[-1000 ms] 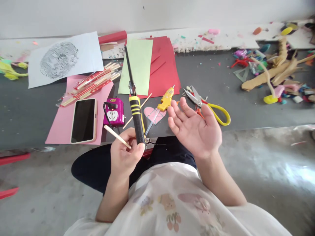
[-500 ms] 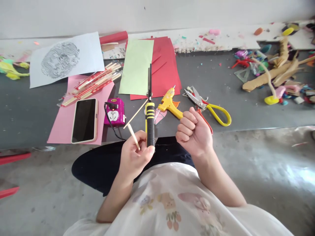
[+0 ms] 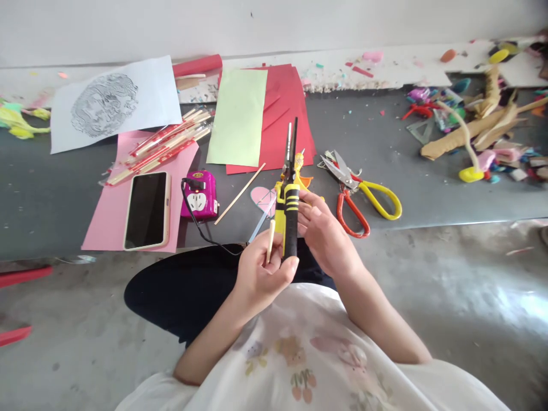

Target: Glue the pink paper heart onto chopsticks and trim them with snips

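My left hand is closed on the lower end of a pair of shears with black and yellow striped handles, blades pointing away from me. The same hand pinches a short wooden stick beside the handle. My right hand has come in from the right, and its fingers close on the upper part of the shears' handle. Both hands hover over my lap, at the near edge of the grey work surface. A yellow glue gun lies just behind the shears, partly hidden by them.
On the surface lie a pink paper heart, a loose stick, a magenta socket with black cord, a phone on pink paper, scissors, green and red sheets, wrapped chopsticks. Craft scraps crowd the right.
My left hand carried the shears and stick to the right. My right hand went from open palm, to a fist, to gripping the shears' handle.
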